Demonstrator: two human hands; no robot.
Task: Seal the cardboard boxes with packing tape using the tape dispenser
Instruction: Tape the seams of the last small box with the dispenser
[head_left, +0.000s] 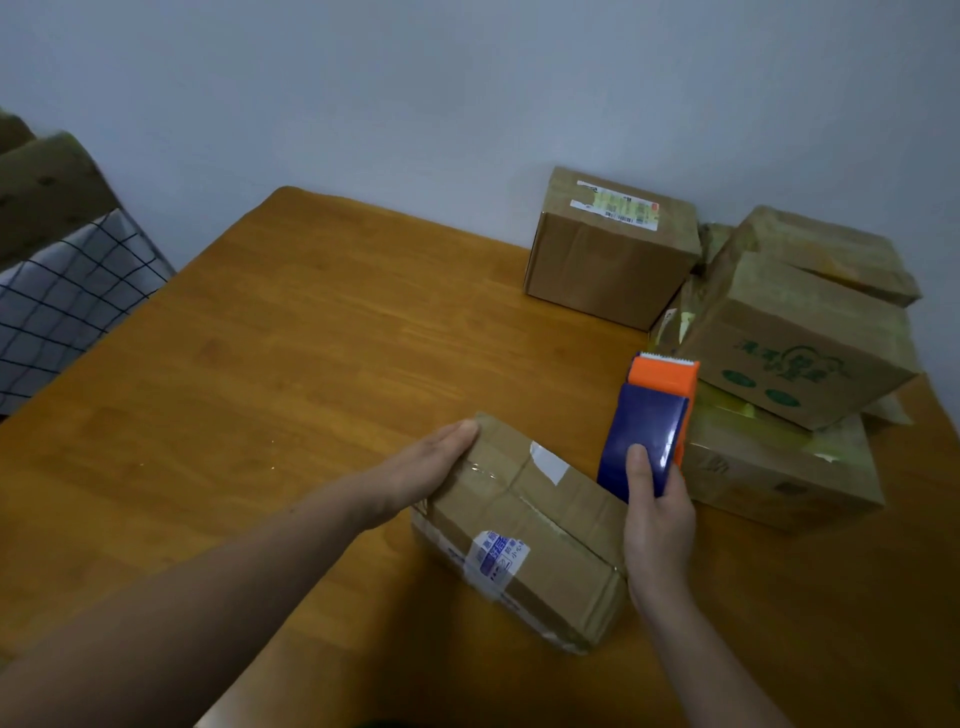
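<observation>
— Now, left hand (431, 467) is flat, fingers straight, palm down on the far left corner of the squat brown cardboard box (524, 540), which lies mid-way along the glossy orange-brown wooden worktop (311, 338).

— And the right hand (657, 519)?

— Curled round the orange plastic tape dispenser (662, 382), thumb laid on its smooth blue tape roll (641, 441). It stands tilted at the box's right end, toothed blade uppermost, lower end down by the box's top edge. Whether they touch, I can't tell.

— Box surface?

— Creased card, clear shiny tape crossing the seam, a white sticker patch on top, a blue-printed white label wrapped over the near side.

— Behind it?

— A cube-shaped brown carton (608, 260) with a white shipping label sits against the pale wall (467, 78). Just right of the dispenser there's a pile of taped cartons, a green-printed cardboard box (795, 353) lying tilted on top. Far left, a blue-checked white cloth (67, 291).
</observation>
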